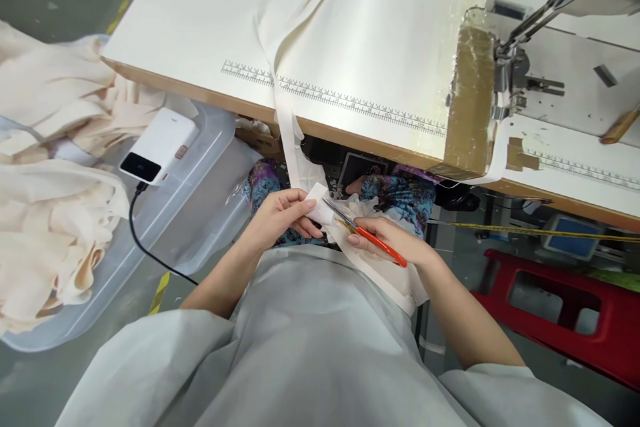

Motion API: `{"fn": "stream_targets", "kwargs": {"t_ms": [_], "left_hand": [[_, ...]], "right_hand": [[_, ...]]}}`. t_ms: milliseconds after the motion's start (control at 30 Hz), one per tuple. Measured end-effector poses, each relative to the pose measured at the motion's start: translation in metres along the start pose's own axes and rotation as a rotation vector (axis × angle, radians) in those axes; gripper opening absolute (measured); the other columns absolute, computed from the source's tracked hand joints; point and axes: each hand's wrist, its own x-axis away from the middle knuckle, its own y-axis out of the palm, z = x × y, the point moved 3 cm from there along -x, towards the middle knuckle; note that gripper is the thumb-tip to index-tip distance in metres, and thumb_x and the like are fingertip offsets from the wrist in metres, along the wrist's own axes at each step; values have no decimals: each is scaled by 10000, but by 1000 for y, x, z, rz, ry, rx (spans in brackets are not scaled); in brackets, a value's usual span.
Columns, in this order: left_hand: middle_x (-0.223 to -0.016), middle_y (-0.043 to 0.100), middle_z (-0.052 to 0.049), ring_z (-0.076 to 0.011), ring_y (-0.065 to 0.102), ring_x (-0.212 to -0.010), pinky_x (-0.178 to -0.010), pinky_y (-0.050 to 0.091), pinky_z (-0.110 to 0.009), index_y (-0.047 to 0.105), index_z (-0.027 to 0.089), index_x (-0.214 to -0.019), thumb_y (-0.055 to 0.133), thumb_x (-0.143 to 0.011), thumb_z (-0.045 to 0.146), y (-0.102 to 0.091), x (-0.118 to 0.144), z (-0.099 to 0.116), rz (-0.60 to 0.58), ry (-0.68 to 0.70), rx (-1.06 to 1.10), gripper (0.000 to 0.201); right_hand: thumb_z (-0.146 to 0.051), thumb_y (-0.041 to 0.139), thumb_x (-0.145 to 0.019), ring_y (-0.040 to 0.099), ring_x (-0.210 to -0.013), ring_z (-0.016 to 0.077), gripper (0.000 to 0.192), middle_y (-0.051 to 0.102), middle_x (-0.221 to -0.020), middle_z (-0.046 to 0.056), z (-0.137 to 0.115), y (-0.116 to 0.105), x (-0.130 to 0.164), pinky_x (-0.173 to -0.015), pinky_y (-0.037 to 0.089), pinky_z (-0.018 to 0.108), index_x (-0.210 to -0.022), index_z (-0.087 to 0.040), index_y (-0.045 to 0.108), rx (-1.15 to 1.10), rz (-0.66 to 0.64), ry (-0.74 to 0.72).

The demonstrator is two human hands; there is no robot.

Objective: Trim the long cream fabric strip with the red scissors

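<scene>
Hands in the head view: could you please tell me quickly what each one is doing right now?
Left hand: closed on the end of the white fabric strip.
Right hand: holding the orange-handled snips at the strip.

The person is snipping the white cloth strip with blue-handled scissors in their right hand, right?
Not quite: the scissors have orange-red handles, not blue. The head view shows them in the right hand, blades at the white cloth strip, which the left hand pinches.
</scene>
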Motion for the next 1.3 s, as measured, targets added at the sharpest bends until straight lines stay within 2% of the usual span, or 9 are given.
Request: {"fn": "stream_targets", "kwargs": {"t_ms": [533, 800, 933, 1133, 1300], "left_hand": [[-610, 698, -27, -182, 708, -571, -508, 527, -207, 602, 146, -827, 681, -811, 472, 6, -1, 2, -27, 1, -28, 336], [-579, 691, -29, -186, 705, -563, -510, 526, -208, 590, 149, -812, 669, -815, 477, 5, -1, 2, -31, 7, -39, 337], [-567, 683, -19, -181, 700, -551, -501, 520, -202, 582, 152, -806, 675, -809, 476, 4, -2, 1, -30, 6, -30, 336], [-562, 677, -13, -171, 696, -540, -506, 525, -195, 582, 150, -793, 677, -817, 461, 6, -1, 0, -63, 8, -19, 325], [-574, 678, -10, -169, 699, -544, -512, 531, -193, 586, 148, -789, 679, -824, 444, 5, 0, -1, -79, 10, -12, 313]], "right_hand": [[-721, 434, -858, 278, -512, 97, 578, 292, -558, -57, -6, -1, -3, -496, 209, 250, -613, -214, 305, 131, 66, 22], [-739, 364, -872, 284, -493, 98, 592, 319, -529, -50, -11, 1, -2, -504, 206, 255, -604, -214, 308, 224, 133, 32], [-727, 333, -890, 296, -501, 104, 584, 367, -542, -37, -12, 2, 0, -519, 219, 256, -614, -213, 319, 294, 150, 45], [-675, 323, -926, 402, -552, 137, 529, 519, -639, 14, -18, -1, -5, -535, 205, 268, -693, -210, 418, 477, 138, 74], [-666, 346, -923, 392, -549, 137, 519, 500, -621, 11, -17, 4, -7, -533, 195, 273, -686, -211, 420, 471, 182, 71]]}}
